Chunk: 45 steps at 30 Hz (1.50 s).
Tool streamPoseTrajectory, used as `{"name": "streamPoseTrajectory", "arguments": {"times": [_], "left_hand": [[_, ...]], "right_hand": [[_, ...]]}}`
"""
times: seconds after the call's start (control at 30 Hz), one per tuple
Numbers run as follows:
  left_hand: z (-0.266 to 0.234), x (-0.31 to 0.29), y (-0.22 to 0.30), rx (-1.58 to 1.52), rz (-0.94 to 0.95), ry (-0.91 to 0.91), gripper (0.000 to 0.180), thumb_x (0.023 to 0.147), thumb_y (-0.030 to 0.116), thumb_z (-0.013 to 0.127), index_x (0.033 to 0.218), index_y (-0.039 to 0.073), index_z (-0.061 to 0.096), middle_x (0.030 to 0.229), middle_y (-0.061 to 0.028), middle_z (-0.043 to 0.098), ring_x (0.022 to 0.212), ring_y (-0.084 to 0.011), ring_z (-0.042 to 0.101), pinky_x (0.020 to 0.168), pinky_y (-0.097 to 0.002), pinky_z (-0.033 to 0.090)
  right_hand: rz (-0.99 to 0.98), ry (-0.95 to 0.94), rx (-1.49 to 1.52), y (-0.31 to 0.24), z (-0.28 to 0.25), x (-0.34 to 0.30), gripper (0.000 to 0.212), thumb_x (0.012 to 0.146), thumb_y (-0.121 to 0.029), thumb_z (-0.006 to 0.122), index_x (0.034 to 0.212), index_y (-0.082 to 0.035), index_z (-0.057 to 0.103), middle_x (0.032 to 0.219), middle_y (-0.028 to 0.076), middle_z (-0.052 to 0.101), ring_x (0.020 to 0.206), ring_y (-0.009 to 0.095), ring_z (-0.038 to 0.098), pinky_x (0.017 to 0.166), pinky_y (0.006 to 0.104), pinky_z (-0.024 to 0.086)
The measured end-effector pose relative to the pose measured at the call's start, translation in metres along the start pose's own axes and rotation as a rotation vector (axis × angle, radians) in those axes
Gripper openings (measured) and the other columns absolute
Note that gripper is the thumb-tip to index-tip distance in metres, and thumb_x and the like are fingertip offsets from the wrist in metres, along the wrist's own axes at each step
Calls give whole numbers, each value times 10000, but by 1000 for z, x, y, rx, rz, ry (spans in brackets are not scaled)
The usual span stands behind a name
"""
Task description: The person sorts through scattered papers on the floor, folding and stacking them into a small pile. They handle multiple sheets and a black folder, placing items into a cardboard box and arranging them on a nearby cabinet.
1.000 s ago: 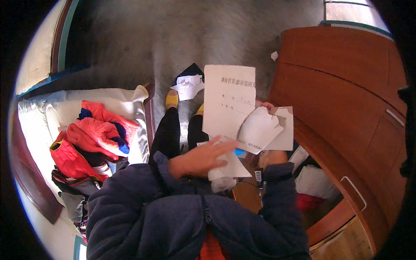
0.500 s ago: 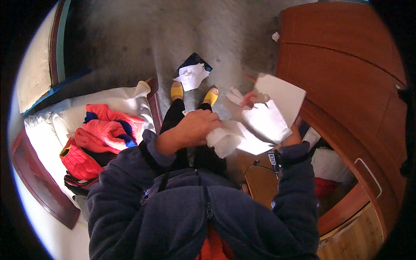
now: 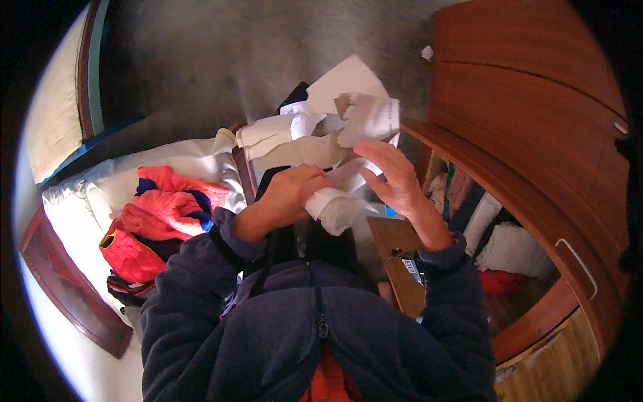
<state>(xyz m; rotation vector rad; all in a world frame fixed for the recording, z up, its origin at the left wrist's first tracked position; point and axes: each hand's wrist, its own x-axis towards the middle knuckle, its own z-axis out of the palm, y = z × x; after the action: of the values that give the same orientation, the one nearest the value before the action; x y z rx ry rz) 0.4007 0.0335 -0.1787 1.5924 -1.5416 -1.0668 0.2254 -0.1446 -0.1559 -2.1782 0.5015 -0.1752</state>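
My left hand (image 3: pixel 288 194) is closed around a bundle of white papers (image 3: pixel 335 209), whose near end looks crumpled and partly translucent. Beyond the fingers, several loose sheets fan out over my legs and feet: a large pale sheet (image 3: pixel 348 84), a torn-edged white sheet (image 3: pixel 372 120) and some creased strips (image 3: pixel 295 151). To the right of the bundle is my right hand (image 3: pixel 395 177), its thumb and fingers apart and nothing visible between them. Its fingertips are close to the torn sheet; whether they touch it I cannot tell.
On the left, red and blue clothes (image 3: pixel 167 211) lie on a white-covered seat (image 3: pixel 80 201). A red-brown wooden cabinet (image 3: pixel 522 100) is at the right, with folded fabrics (image 3: pixel 512 251) inside its open part. A small wooden surface (image 3: pixel 395 258) sits by my right forearm.
The sheets have moved left and away from me, now covering my feet. My right hand, which was behind the papers, has come into view with its fingers apart.
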Motion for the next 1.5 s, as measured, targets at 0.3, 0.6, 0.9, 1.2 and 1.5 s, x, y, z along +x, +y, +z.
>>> {"name": "streamPoseTrajectory", "arguments": {"times": [0.3,0.6,0.9,1.2,1.5], "left_hand": [[-5,-2,7,88,-92,45,688,632,163,728,1261,139,451,927,-80,564,895,-279,580,746,-375,460],[2,0,7,127,-92,154,481,632,167,722,1084,143,559,983,-43,577,871,-244,594,717,-354,450],[2,-5,8,253,47,400,333,619,196,712,935,126,632,993,-46,612,826,-224,597,673,-335,423],[-1,-5,13,295,95,445,318,658,156,629,974,135,642,982,-23,603,861,-199,588,692,-332,401],[-4,-1,13,280,121,427,311,663,153,602,972,145,635,977,-23,588,919,-210,569,729,-330,397]], "right_hand": [[-6,-217,-47,-6,3,20,114,740,-107,692,828,-84,623,772,50,590,765,259,549,670,359,403],[-66,-255,13,-18,11,22,89,740,-78,648,804,-101,589,788,39,582,780,263,553,663,353,404],[199,-70,241,-36,32,16,76,718,-9,597,758,-72,581,735,95,577,707,295,574,624,369,447],[432,89,250,-40,34,20,112,825,-153,634,834,-41,634,734,107,614,641,258,597,593,318,461],[504,102,133,-30,35,26,195,854,-249,620,833,-57,646,685,128,619,619,274,608,576,336,464]]}}
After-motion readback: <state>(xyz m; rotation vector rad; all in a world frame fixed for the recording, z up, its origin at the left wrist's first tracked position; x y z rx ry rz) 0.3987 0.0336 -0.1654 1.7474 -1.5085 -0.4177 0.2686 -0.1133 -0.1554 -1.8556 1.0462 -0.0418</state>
